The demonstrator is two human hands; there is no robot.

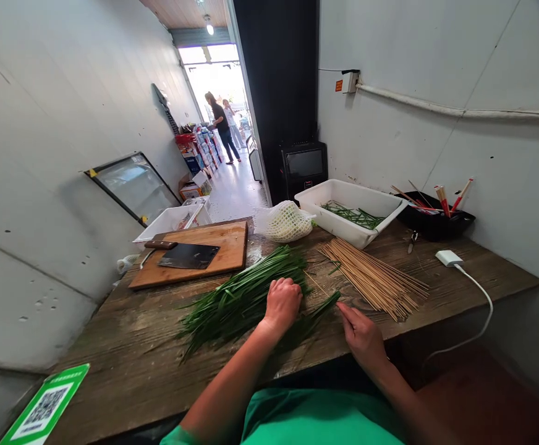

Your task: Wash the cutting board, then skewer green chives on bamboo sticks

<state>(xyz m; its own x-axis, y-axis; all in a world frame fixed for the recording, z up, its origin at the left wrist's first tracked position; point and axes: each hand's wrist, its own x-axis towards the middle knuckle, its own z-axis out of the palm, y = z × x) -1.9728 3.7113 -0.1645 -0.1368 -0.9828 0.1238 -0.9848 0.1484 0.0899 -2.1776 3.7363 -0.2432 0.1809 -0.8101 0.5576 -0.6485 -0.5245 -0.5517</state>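
A large pile of green garlic chives lies on the wooden table. My left hand rests at the pile's right edge, its fingers curled down into the leaves; the fingertips are hidden. Between finger and thumb, my right hand pinches the end of a small bunch of chives that slants down to the left. A single thin bamboo skewer lies between the pile and this bunch. Beyond my right hand, many loose bamboo skewers are spread in a fan.
A cleaver lies on a cutting board at left. Behind are a foam-netted bundle, a white tub with some chives inside, and a black tray. A white charger trails its cable over the right edge. Two people stand far off.
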